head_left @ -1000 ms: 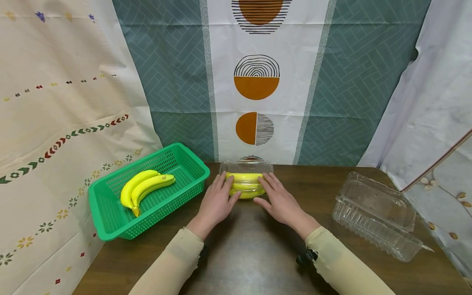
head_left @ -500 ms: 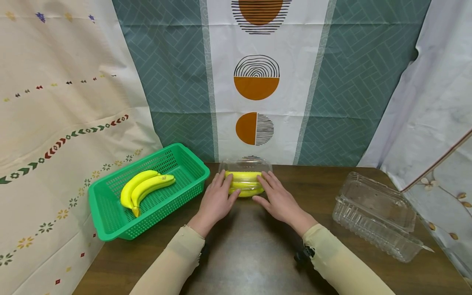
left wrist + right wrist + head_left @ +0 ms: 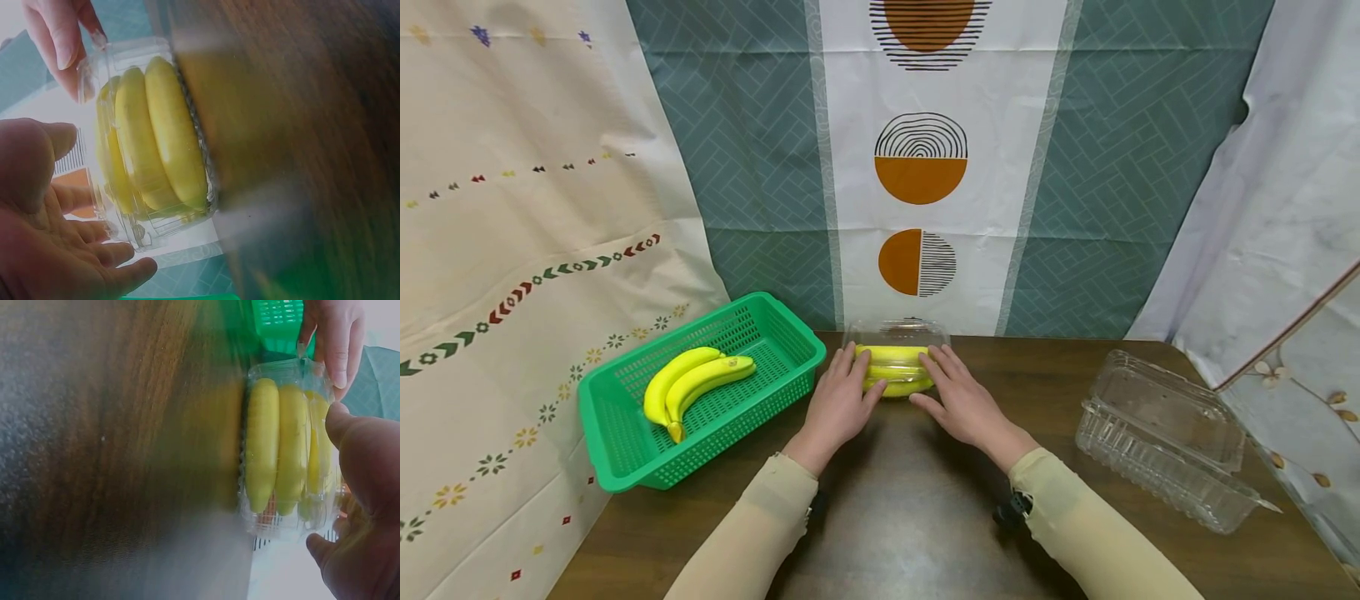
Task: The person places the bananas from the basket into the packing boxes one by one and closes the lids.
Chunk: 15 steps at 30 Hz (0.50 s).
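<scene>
A clear plastic clamshell box (image 3: 898, 332) sits on the far middle of the table, with several yellow bananas (image 3: 165, 131) lying side by side inside, visible through its wall. My left hand (image 3: 837, 407) is at the box's left end, its fingers long and spread along the top edge, thumb toward the front. At the opposite end my right hand (image 3: 967, 407) mirrors it, with straight fingers over the corner. In the right wrist view, the right thumb (image 3: 340, 422) lies near the box's upper rim. Part of the fingertips is hidden behind the plastic.
On the left stands a green perforated basket (image 3: 775, 307) with a bunch of bananas (image 3: 700, 382) in it. Another clear clamshell box (image 3: 1165, 437), opened out, lies at the table's right side. Patterned curtains (image 3: 760, 167) hang close behind the brown table (image 3: 902, 517).
The banana-filled box has shifted slightly back and to the left, both hands moving along with it. The basket and the other clamshell box stay put.
</scene>
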Each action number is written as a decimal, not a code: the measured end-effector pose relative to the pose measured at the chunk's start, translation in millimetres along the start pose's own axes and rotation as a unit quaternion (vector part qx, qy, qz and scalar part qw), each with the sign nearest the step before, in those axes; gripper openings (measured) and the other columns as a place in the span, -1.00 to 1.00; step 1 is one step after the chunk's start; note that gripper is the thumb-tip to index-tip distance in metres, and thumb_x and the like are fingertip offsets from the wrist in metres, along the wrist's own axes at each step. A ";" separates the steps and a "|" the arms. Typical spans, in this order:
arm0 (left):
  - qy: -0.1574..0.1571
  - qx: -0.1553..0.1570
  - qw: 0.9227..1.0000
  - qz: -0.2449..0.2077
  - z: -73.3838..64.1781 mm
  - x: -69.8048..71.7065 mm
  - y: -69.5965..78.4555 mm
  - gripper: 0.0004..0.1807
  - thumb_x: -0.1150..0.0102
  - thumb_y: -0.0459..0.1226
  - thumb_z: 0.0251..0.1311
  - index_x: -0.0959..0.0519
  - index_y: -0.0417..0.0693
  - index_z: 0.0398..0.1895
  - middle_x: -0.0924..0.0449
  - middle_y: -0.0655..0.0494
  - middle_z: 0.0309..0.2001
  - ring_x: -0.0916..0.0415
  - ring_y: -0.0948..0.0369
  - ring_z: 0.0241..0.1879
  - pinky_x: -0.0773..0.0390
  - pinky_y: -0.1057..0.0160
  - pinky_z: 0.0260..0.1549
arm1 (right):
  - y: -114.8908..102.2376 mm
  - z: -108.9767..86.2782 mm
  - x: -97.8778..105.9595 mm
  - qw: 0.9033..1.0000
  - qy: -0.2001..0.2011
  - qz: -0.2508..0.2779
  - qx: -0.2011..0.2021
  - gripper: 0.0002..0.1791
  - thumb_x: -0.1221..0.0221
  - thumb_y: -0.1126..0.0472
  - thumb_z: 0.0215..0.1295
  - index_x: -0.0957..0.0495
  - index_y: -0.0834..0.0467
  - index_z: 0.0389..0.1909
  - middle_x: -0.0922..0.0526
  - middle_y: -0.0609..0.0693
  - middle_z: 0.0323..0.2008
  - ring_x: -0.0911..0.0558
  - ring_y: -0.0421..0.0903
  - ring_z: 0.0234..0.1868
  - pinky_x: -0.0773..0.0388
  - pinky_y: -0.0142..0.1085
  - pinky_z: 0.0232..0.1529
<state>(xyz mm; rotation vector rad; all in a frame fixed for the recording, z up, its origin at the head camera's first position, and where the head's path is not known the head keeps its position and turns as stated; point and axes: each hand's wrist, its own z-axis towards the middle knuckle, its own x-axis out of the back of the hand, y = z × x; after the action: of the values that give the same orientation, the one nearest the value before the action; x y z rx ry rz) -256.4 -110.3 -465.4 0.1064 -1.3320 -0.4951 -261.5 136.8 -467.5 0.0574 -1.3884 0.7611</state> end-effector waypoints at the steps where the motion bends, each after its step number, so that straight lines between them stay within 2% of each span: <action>1: -0.002 0.002 1.000 -0.001 0.5 0.1 0.1 -0.23 -0.20 0.07 0.64 -0.35 -0.22 0.67 -0.11 -0.31 0.71 -0.06 -0.28 0.69 -0.26 -0.34 0.55 | 0.6 1.2 -0.4 1.000 -0.001 0.000 -0.002 -0.09 -0.28 -0.15 0.63 -0.18 0.24 0.75 -0.09 0.25 0.75 0.03 0.23 0.77 -0.28 0.24 0.58; 15: 0.003 0.012 1.000 0.004 4.8 0.2 0.9 -0.20 -0.20 0.09 0.63 -0.34 -0.22 0.67 -0.10 -0.31 0.72 0.00 -0.26 0.71 -0.25 -0.34 0.55 | 0.9 8.1 -2.4 1.000 0.000 -0.007 -0.002 -0.09 -0.27 -0.15 0.63 -0.18 0.23 0.75 -0.09 0.25 0.75 0.04 0.23 0.77 -0.27 0.24 0.58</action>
<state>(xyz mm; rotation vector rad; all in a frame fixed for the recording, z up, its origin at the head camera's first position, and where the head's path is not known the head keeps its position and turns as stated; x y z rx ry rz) -260.7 -108.6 -463.7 0.1223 -1.3324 -0.4724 -268.9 132.7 -468.2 0.0634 -1.3891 0.7465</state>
